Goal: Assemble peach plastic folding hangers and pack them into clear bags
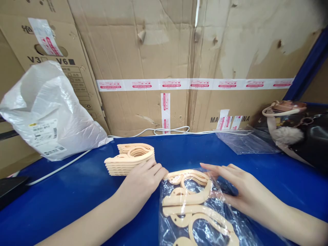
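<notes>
A clear plastic bag (189, 223) lies on the blue table in front of me. Inside it are cream folding hangers (186, 200). My left hand (146, 177) is closed, its fingers curled at the bag's upper left corner and seeming to pinch the film; the fingertips are partly hidden. Just behind that hand, a neat stack of matching folding hangers (120, 167) sits on the table. At the bag's upper right edge is my right hand (238, 184), thumb and index finger stretched apart, touching the film.
A white plastic parcel bag (48, 112) leans at the left by cardboard boxes (143, 51). White cable (61, 167) runs along the back. At the right are an empty clear bag (246, 141), a strapped bottle (284, 116) and a black bag (316, 136). A dark object (11, 191) lies far left.
</notes>
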Action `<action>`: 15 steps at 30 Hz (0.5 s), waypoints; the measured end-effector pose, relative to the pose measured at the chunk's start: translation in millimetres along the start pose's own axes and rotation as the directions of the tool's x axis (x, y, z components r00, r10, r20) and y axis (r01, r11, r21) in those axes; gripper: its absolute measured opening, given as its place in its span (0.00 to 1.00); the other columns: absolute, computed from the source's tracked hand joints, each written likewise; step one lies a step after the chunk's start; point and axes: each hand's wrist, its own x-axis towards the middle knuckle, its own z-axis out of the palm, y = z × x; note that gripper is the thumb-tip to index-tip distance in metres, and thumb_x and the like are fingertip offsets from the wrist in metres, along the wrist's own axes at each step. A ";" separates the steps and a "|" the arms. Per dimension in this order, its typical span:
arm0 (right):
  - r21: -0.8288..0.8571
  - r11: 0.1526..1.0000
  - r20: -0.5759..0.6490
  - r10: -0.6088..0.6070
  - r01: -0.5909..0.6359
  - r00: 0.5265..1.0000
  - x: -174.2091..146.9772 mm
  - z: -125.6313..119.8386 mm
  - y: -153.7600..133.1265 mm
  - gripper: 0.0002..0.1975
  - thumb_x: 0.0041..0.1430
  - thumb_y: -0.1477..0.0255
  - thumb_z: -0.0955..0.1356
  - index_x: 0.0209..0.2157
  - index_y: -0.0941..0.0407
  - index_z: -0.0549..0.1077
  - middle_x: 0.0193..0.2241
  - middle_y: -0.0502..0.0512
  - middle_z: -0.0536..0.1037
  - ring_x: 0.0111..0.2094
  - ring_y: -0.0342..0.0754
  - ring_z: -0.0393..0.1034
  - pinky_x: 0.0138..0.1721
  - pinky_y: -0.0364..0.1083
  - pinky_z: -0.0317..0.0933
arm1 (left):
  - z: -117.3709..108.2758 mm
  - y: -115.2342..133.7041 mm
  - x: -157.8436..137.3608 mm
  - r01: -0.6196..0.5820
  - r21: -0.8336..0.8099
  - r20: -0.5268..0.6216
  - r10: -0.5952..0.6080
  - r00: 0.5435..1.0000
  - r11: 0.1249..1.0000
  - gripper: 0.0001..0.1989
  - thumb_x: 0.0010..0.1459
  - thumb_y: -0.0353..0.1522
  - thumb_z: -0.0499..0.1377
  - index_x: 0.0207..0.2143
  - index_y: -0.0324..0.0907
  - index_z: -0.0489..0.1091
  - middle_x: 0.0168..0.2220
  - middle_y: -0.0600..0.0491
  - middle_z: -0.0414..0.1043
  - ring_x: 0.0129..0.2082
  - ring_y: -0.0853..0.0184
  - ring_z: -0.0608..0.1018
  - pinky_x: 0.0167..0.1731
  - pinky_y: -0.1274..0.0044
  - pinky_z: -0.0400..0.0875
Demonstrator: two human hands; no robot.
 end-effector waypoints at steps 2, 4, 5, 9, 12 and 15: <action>-0.014 1.000 0.010 0.004 -0.004 1.000 4.1 0.7 -1.4 0.28 0.60 0.68 0.66 0.61 0.44 0.54 0.43 0.52 0.78 0.42 0.53 0.74 0.49 0.60 0.62 | 0.3 -0.4 1.1 -0.019 0.183 0.004 0.019 1.000 0.983 0.12 0.63 0.21 0.49 0.39 0.37 0.71 0.36 0.48 0.74 0.37 0.60 0.73 0.38 0.69 0.70; -0.029 1.000 0.037 0.000 0.001 0.999 10.2 0.9 -3.2 0.26 0.61 0.68 0.65 0.59 0.47 0.57 0.43 0.54 0.78 0.43 0.54 0.73 0.49 0.62 0.61 | -1.0 -1.3 1.6 -0.031 0.273 0.022 0.026 0.999 0.961 0.13 0.63 0.21 0.49 0.43 0.36 0.71 0.39 0.47 0.74 0.39 0.60 0.74 0.40 0.70 0.70; -0.030 1.000 0.052 -0.005 0.006 0.999 13.5 0.6 -4.3 0.25 0.61 0.68 0.65 0.59 0.48 0.58 0.43 0.54 0.78 0.43 0.54 0.73 0.50 0.63 0.61 | -2.3 -1.7 1.8 -0.037 0.294 0.028 0.030 0.999 0.955 0.14 0.63 0.21 0.49 0.45 0.36 0.71 0.40 0.47 0.75 0.40 0.60 0.74 0.41 0.71 0.70; 0.016 1.000 0.093 -0.018 0.016 0.996 23.1 -3.7 -7.3 0.26 0.61 0.66 0.65 0.60 0.49 0.57 0.44 0.55 0.78 0.45 0.55 0.73 0.51 0.64 0.59 | -11.9 0.3 6.0 -0.090 0.361 0.112 0.053 0.992 0.928 0.17 0.61 0.20 0.50 0.51 0.34 0.68 0.41 0.46 0.75 0.40 0.59 0.75 0.41 0.71 0.70; 0.059 0.998 0.151 -0.013 0.004 0.988 21.6 -13.1 -4.2 0.31 0.59 0.67 0.67 0.62 0.47 0.54 0.45 0.54 0.77 0.46 0.55 0.71 0.52 0.62 0.60 | -20.8 3.6 15.0 -0.159 0.385 0.250 0.064 0.966 0.909 0.15 0.61 0.20 0.51 0.47 0.32 0.71 0.37 0.45 0.76 0.38 0.58 0.76 0.39 0.70 0.71; 0.071 0.997 0.267 -0.025 0.007 0.963 12.2 -28.1 5.8 0.42 0.56 0.63 0.70 0.65 0.41 0.44 0.52 0.53 0.73 0.51 0.56 0.68 0.51 0.58 0.63 | -28.0 4.9 25.2 -0.176 0.350 0.353 0.044 0.935 0.920 0.13 0.59 0.18 0.52 0.44 0.33 0.72 0.36 0.44 0.75 0.37 0.58 0.77 0.35 0.71 0.71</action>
